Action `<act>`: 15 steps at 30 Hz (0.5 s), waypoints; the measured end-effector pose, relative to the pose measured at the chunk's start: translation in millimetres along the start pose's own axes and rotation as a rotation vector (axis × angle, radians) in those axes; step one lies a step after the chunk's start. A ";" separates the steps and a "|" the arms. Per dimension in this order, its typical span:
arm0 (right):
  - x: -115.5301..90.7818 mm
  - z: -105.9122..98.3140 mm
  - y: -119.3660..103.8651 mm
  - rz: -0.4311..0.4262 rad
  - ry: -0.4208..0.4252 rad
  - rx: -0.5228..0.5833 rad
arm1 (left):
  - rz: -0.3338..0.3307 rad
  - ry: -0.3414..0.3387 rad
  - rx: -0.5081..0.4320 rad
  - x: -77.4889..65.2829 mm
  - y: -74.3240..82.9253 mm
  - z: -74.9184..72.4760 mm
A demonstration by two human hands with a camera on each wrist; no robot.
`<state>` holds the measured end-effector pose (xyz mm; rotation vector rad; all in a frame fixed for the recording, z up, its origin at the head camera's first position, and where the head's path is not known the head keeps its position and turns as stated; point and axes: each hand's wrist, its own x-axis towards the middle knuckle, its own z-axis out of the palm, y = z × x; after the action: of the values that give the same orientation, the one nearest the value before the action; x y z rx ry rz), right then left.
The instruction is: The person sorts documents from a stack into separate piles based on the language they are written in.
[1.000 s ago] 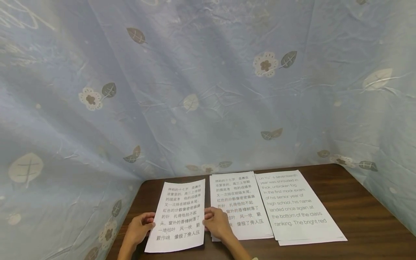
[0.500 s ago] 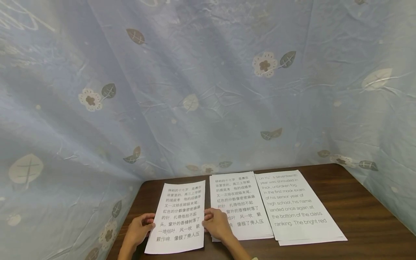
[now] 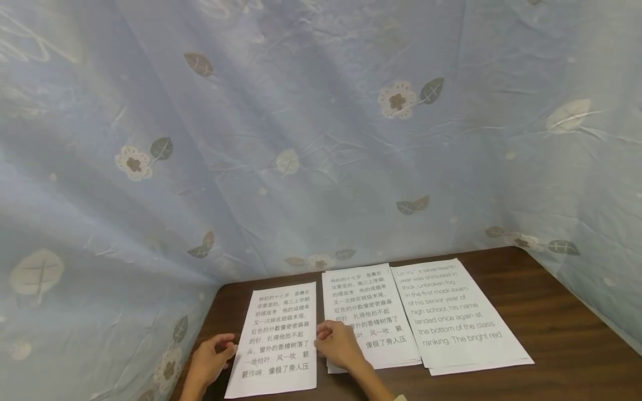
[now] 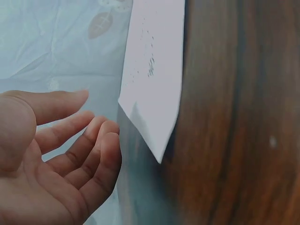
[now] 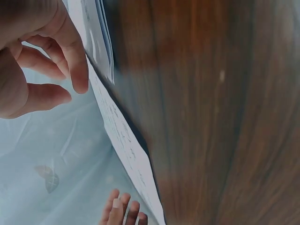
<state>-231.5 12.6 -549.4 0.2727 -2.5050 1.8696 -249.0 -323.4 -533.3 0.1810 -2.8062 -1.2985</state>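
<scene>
While a printed sheet lies between, left hand is unclasped; right hand likewise.

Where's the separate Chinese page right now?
In the head view, the Chinese page is left of the middle paper stack, between the left hand and the right hand.

“十七岁” on left and middle sheets, “seventeenth” on right sheet

pale blue cloth backdrop, creased, leaf-and-flower print | dark brown wood-grain table, far corners rounded
</scene>
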 end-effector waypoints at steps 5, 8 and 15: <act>-1.8 -11.3 4.8 -0.014 0.000 0.024 | 0.004 -0.009 -0.024 -3.5 11.9 4.5; -2.6 -19.3 7.1 -0.013 0.002 0.023 | 0.021 -0.012 -0.054 -5.0 22.4 9.3; -6.8 -43.2 12.4 0.011 0.027 -0.008 | 0.077 -0.044 -0.110 -3.5 48.9 35.2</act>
<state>-230.9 58.1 -549.4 0.2334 -2.5015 1.8533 -252.9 -264.9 -518.8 0.0410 -2.7372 -1.4520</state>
